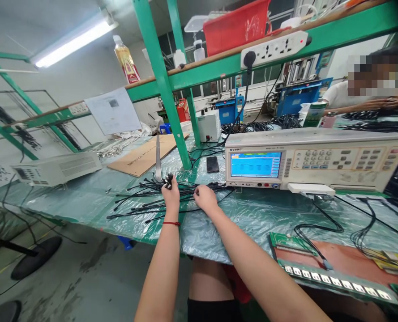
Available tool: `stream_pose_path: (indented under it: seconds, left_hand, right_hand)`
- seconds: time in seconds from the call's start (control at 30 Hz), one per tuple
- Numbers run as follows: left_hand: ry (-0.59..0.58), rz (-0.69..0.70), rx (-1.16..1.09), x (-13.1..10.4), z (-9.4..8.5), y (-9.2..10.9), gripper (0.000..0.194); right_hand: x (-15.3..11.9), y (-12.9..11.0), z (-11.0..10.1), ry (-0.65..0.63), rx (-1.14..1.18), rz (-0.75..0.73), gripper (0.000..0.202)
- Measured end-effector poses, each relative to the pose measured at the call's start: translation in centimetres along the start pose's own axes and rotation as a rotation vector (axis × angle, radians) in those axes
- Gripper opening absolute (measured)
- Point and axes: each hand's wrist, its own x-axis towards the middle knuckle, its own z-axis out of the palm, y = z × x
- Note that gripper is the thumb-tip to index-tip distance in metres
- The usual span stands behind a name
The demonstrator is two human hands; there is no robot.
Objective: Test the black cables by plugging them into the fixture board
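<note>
My left hand [171, 195] is closed around the connector ends of several black cables, which stick up above the fist. Just to its right, my right hand [205, 197] has its fingers curled together on the cable pile; they appear to pinch a black cable, though the fingertips are partly hidden. Thin black cables [134, 210] lie spread under and beside both hands, their small plug ends pointing left. The plastic-covered green table [202, 237] bears the pile. A steel ruler [158, 158] lies behind my left hand.
A tester with a lit blue screen [255, 165] stands right of my hands. In front of it lies a board with a row of white sockets [336, 281]. Behind are a black phone [212, 164], a cardboard sheet [145, 156] and a green post [175, 112]. A co-worker [340, 96] sits beyond.
</note>
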Motion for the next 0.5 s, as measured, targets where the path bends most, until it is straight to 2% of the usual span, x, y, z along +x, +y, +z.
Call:
stream_pose_path:
  seconds: [0.1,0.17,0.27,0.33,0.4,0.5]
  left_hand:
    - [-0.154,0.067,0.052,-0.2,0.1,0.3,0.029]
    - [-0.277,0.116,0.078,-0.3,0.4,0.5,0.012]
    - [-0.405,0.159,0.111,-0.6,0.6,0.7,0.012]
    - [-0.42,0.164,0.132,-0.6,0.7,0.6,0.011]
    - [-0.371,0.156,0.145,-0.5,0.6,0.3,0.01]
    - [-0.261,0.125,0.138,-0.1,0.5,-0.2,0.011]
  right_hand:
    - [0.8,0.9,-1.3,0.0,0.231,-0.006,0.006]
    - [1.4,1.1,-1.9,0.013,0.384,-0.003,0.017]
    - [2.1,1.0,-2.2,0.062,0.567,-0.005,0.036]
    - [2.6,0.9,-2.2,0.088,0.588,-0.019,0.043]
    - [2.9,1.0,-2.1,0.097,0.492,-0.027,0.044]
    - [2.9,1.3,-1.7,0.084,0.263,-0.011,0.027]
